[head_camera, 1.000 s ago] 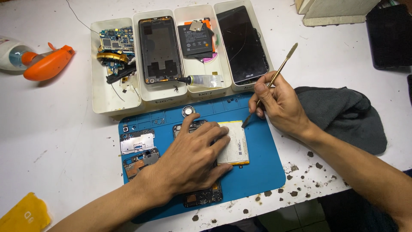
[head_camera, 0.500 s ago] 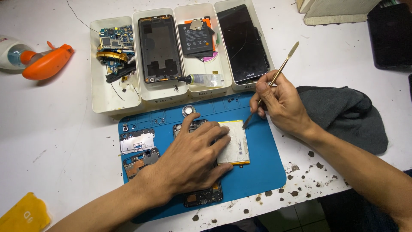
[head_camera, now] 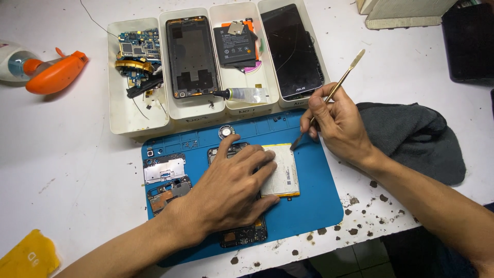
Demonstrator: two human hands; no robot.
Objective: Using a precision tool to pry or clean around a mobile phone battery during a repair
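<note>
Phone [head_camera: 242, 234], opened and stripped, lies at lower centre of the frame on the blue mat [head_camera: 319, 206], with your left hand [head_camera: 231, 188] spread flat and open on top of it, fingertips pressing the pale battery [head_camera: 283, 172]. Your right hand [head_camera: 337, 123], right of centre, is closed around a thin metal spudger [head_camera: 334, 91], whose lower tip sits at the battery's upper right corner. Four white trays [head_camera: 139, 123] of parts line the top of the frame, and a grey cloth [head_camera: 417, 139] lies at right.

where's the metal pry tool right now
In the head view, the metal pry tool is in the right hand, right of the left hand, tip at the battery edge.
</note>
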